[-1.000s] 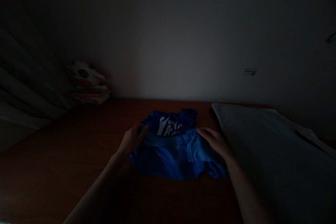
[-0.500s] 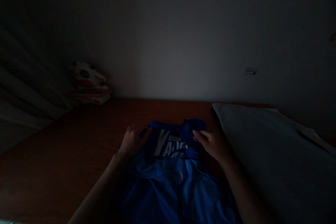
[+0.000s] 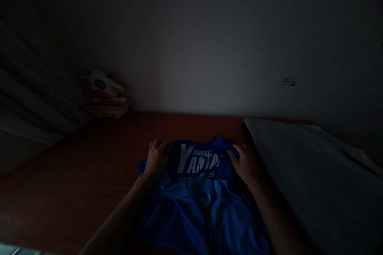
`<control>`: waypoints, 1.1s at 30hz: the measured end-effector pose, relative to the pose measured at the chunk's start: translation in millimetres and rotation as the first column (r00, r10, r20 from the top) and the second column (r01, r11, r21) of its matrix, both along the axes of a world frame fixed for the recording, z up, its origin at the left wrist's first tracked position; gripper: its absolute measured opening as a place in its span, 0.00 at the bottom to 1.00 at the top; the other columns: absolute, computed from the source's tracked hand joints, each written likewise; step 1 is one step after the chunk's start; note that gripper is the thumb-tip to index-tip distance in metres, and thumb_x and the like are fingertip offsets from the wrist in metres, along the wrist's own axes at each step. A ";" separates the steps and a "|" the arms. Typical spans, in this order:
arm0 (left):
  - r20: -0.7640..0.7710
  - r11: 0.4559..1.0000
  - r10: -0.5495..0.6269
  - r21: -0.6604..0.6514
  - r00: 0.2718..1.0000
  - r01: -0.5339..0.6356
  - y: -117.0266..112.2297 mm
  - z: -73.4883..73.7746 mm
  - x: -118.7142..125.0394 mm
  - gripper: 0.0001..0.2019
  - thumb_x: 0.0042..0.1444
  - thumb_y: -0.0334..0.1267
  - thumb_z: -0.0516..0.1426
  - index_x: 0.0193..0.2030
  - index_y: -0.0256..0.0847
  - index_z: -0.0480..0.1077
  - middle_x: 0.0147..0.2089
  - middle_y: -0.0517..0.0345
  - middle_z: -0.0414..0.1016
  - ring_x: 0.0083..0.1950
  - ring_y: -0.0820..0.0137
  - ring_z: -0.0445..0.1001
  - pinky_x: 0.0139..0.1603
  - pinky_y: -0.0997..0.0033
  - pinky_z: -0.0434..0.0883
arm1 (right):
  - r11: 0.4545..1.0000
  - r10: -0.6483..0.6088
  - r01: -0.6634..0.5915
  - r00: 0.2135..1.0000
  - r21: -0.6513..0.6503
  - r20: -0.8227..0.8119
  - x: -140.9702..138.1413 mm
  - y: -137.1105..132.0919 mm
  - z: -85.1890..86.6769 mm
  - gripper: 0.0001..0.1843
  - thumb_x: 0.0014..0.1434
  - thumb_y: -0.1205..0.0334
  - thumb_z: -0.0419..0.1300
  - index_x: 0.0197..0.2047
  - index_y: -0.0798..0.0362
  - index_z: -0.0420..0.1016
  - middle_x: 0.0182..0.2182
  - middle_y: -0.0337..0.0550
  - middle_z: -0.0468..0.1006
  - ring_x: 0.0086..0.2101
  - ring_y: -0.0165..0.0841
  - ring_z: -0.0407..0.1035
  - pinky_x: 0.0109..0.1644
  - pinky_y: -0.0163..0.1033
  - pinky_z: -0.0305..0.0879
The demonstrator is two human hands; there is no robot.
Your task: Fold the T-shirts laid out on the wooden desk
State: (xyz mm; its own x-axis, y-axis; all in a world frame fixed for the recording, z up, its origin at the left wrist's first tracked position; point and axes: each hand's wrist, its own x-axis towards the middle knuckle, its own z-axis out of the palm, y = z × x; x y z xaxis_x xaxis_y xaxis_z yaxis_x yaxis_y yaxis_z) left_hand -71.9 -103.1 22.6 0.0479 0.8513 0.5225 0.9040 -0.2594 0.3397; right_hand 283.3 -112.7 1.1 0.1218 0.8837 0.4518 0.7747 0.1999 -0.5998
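Before you, a reddish-brown wooden tabletop (image 3: 89, 159) runs back to the wall, with a large grey flat cloth (image 3: 314, 175) on your right. Between your forearms, left of that cloth, lies the light-blue, shiny fabric (image 3: 236, 215), its near end past the lower edge of the view; beyond it is the dark-blue printed fabric (image 3: 196, 171). You can't tell whether they are one garment or two. The handling looks partway: the dark part is spread fairly flat, its white block lettering (image 3: 199, 163) face up, while the light part is slack and creased and the far right corner bunched, so those areas remain unsmoothed. Your left hand (image 3: 157, 157) curves over the left edge, its grip hidden. Your right hand (image 3: 245, 163) has thumb and forefinger slightly parted at the right edge, dark-blue cloth between; it's too dim to tell if they pinch it.
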 end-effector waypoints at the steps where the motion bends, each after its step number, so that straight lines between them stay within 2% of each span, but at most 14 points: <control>1: 0.039 0.996 0.034 0.083 0.999 -0.037 -1.4 3.2 -0.5 0.15 0.66 0.44 0.51 0.44 0.42 0.77 0.47 0.45 0.77 0.52 0.54 0.73 0.57 0.50 0.69 | 0.999 -0.002 0.005 0.999 0.050 -0.044 2.0 -0.3 2.9 0.22 0.61 0.46 0.57 0.48 0.52 0.80 0.50 0.56 0.79 0.51 0.47 0.73 0.59 0.52 0.67; 4: 0.139 0.985 -0.003 0.173 0.990 -0.022 -6.8 13.1 -3.2 0.20 0.69 0.45 0.45 0.46 0.41 0.76 0.53 0.45 0.77 0.56 0.55 0.71 0.60 0.51 0.67 | 0.996 0.082 -0.074 0.969 0.042 -0.232 7.2 -3.5 12.1 0.25 0.64 0.38 0.51 0.43 0.47 0.81 0.55 0.49 0.78 0.53 0.44 0.72 0.60 0.50 0.66; 7: 0.119 0.994 -0.111 0.032 0.987 0.108 -12.4 19.8 -3.4 0.26 0.71 0.45 0.39 0.40 0.42 0.77 0.42 0.50 0.81 0.46 0.60 0.76 0.52 0.57 0.69 | 0.978 0.119 -0.169 0.933 -0.123 -0.340 5.1 -9.4 20.3 0.34 0.69 0.36 0.41 0.30 0.46 0.79 0.46 0.44 0.83 0.45 0.41 0.77 0.55 0.47 0.69; 9: 0.045 0.986 -0.144 -0.076 0.989 0.147 -14.8 21.0 -1.0 0.25 0.70 0.49 0.42 0.34 0.42 0.75 0.32 0.53 0.78 0.36 0.62 0.75 0.45 0.60 0.69 | 0.967 0.147 -0.201 0.943 -0.159 -0.299 -0.1 -13.8 23.0 0.30 0.66 0.34 0.47 0.29 0.46 0.78 0.42 0.44 0.84 0.43 0.41 0.77 0.54 0.46 0.69; 10: -0.001 0.981 -0.163 -0.111 0.987 0.161 -15.5 20.6 0.6 0.24 0.69 0.52 0.45 0.33 0.42 0.74 0.31 0.53 0.77 0.35 0.62 0.75 0.43 0.61 0.69 | 0.962 0.176 -0.222 0.949 -0.158 -0.264 -2.8 -15.7 23.1 0.26 0.63 0.33 0.53 0.33 0.46 0.78 0.42 0.43 0.84 0.44 0.41 0.77 0.54 0.46 0.70; 12: -0.091 0.965 -0.229 -0.152 0.969 0.214 -15.8 18.3 3.0 0.20 0.64 0.55 0.51 0.39 0.41 0.75 0.36 0.51 0.78 0.40 0.59 0.76 0.45 0.59 0.70 | 0.949 0.247 -0.277 0.950 -0.152 -0.189 -6.9 -18.4 20.6 0.24 0.56 0.35 0.64 0.44 0.45 0.79 0.45 0.43 0.83 0.46 0.42 0.77 0.54 0.47 0.70; 14: -0.162 0.940 -0.314 -0.190 0.936 0.283 -14.9 14.9 3.4 0.20 0.61 0.55 0.55 0.48 0.41 0.74 0.44 0.47 0.80 0.47 0.54 0.77 0.51 0.54 0.70 | 0.938 0.299 -0.314 0.947 -0.146 -0.116 -7.8 -18.9 15.9 0.30 0.51 0.37 0.69 0.52 0.45 0.77 0.49 0.44 0.82 0.49 0.43 0.76 0.56 0.49 0.70; 16: -0.200 0.914 -0.378 -0.234 0.904 0.330 -13.2 11.6 1.8 0.19 0.60 0.51 0.56 0.52 0.42 0.74 0.47 0.47 0.80 0.49 0.52 0.77 0.53 0.51 0.69 | 0.926 0.348 -0.351 0.936 -0.138 -0.046 -6.4 -17.3 12.0 0.26 0.52 0.40 0.69 0.50 0.45 0.79 0.47 0.44 0.82 0.47 0.43 0.76 0.54 0.48 0.72; 19: -0.189 0.918 -0.375 -0.214 0.908 0.335 -10.1 8.5 -1.0 0.13 0.60 0.45 0.57 0.46 0.43 0.75 0.45 0.48 0.79 0.48 0.54 0.76 0.52 0.52 0.70 | 0.920 0.379 -0.376 0.925 -0.112 0.002 -3.8 -12.9 12.2 0.15 0.61 0.44 0.62 0.36 0.45 0.82 0.36 0.43 0.81 0.39 0.39 0.77 0.47 0.45 0.73; 23: -0.033 0.972 -0.223 0.071 0.974 0.224 -8.0 8.6 -4.0 0.07 0.58 0.36 0.54 0.42 0.43 0.72 0.43 0.49 0.76 0.47 0.56 0.73 0.51 0.53 0.71 | 0.970 0.209 -0.202 0.977 0.134 -0.045 -3.8 -9.6 20.1 0.16 0.65 0.46 0.56 0.41 0.46 0.80 0.38 0.47 0.82 0.41 0.41 0.77 0.50 0.46 0.73; 26: 0.112 0.957 -0.155 0.262 0.982 0.122 -8.2 9.1 -10.1 0.07 0.54 0.30 0.53 0.40 0.44 0.66 0.47 0.48 0.74 0.50 0.57 0.72 0.52 0.54 0.71 | 0.963 0.091 -0.054 0.988 0.264 -0.128 -3.5 -9.9 21.9 0.18 0.65 0.45 0.55 0.45 0.47 0.79 0.42 0.49 0.82 0.44 0.42 0.77 0.51 0.48 0.72; 28: 0.143 0.959 -0.153 0.262 0.978 0.111 -8.2 8.3 -15.5 0.09 0.50 0.29 0.52 0.37 0.46 0.61 0.46 0.49 0.74 0.47 0.59 0.73 0.48 0.57 0.72 | 0.974 0.025 0.020 0.981 0.227 -0.191 -2.0 -9.8 19.0 0.20 0.64 0.42 0.56 0.46 0.48 0.78 0.43 0.50 0.83 0.42 0.43 0.77 0.49 0.49 0.73; 30: 0.124 0.971 -0.152 0.204 0.981 0.125 -7.7 6.8 -20.1 0.09 0.48 0.31 0.52 0.36 0.47 0.58 0.39 0.53 0.73 0.40 0.60 0.73 0.41 0.60 0.72 | 0.986 -0.021 0.063 0.966 0.154 -0.258 0.3 -8.5 14.6 0.24 0.64 0.39 0.55 0.49 0.48 0.77 0.44 0.51 0.83 0.42 0.43 0.77 0.50 0.49 0.72; 33: 0.064 0.975 -0.149 0.173 0.987 0.136 -6.3 5.3 -22.9 0.10 0.48 0.35 0.54 0.38 0.46 0.60 0.35 0.56 0.72 0.36 0.60 0.73 0.39 0.60 0.72 | 0.986 -0.069 0.122 0.918 0.111 -0.391 3.7 -4.6 10.3 0.29 0.61 0.34 0.54 0.49 0.50 0.76 0.45 0.53 0.83 0.45 0.45 0.77 0.53 0.50 0.70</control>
State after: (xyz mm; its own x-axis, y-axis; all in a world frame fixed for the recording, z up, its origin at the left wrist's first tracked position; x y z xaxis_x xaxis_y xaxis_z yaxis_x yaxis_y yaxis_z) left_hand -94.9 -109.5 28.0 0.1176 0.7387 0.6637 0.8268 -0.4430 0.3466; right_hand 287.0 -117.3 11.4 0.3902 0.7955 0.4635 0.5084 0.2336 -0.8288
